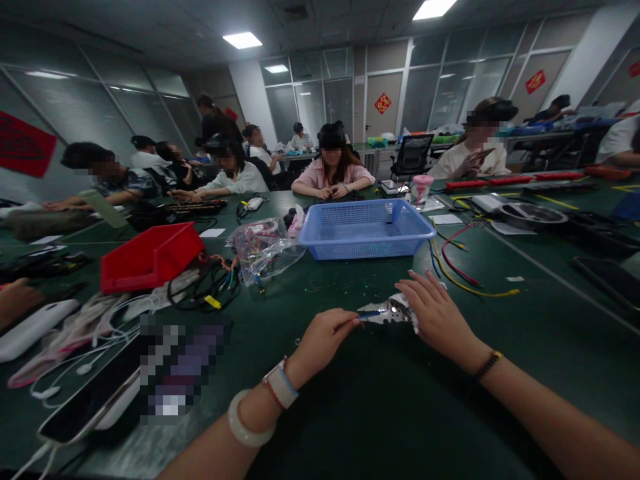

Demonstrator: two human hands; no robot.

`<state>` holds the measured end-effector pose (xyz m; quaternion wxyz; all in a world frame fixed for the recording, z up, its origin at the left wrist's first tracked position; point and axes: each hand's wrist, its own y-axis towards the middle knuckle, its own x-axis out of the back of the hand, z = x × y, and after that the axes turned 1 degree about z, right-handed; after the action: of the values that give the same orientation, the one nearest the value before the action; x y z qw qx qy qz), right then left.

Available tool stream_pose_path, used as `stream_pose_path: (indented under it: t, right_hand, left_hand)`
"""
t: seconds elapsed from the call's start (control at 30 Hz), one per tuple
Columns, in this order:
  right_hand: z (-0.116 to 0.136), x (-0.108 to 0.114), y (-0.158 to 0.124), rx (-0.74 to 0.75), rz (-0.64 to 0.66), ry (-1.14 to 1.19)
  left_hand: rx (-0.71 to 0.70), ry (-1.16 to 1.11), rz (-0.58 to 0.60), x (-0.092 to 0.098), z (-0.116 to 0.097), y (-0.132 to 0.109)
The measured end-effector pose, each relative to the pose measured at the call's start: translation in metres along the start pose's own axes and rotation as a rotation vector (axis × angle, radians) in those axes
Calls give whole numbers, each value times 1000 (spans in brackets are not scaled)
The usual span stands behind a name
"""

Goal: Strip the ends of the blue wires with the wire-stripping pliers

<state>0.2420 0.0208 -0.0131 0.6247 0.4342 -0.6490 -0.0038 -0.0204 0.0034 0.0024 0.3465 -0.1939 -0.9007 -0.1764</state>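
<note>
My left hand (321, 339) pinches a short blue wire (369, 314) between thumb and fingertips. The wire lies along the jaws of a silver wire stripper (395, 309), whose toothed metal head points left toward that hand. My right hand (436, 319) is closed over the tool's handles from above. Its palm hides most of the handles, though a whitish part shows at their edge. Both hands are low over the dark green tabletop (400, 407). Small coloured scraps (345, 288) lie beyond them.
A blue mesh basket (367, 250) stands ahead, with a clear bag of wires (265, 250) and a red bin (150, 257) to its left. Yellow and red cables (465, 273) lie right. A phone (95, 387) and white earphone cords are near left. Several people sit around.
</note>
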Motion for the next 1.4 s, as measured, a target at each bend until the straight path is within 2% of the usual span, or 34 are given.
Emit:
stream_pose_path:
  t: [0.17,0.37,0.67,1.3,1.4]
  right_hand:
    - [7,10,3,-112,82,-122]
    - [6,11,4,-133,195,-69]
    - [6,2,2,-104,83,-9]
    - [7,6,3,-70,81,-104]
    - [8,10,3,-80,38,-131]
  left_hand:
    - [-21,-9,-18,-1,2,0]
    - [-31,-9,-11,-1,0,0]
    - [-10,-16,3,-1,0,0]
    - [25,-35,63,0,-2,1]
    - [23,-45,72,0,-2,1]
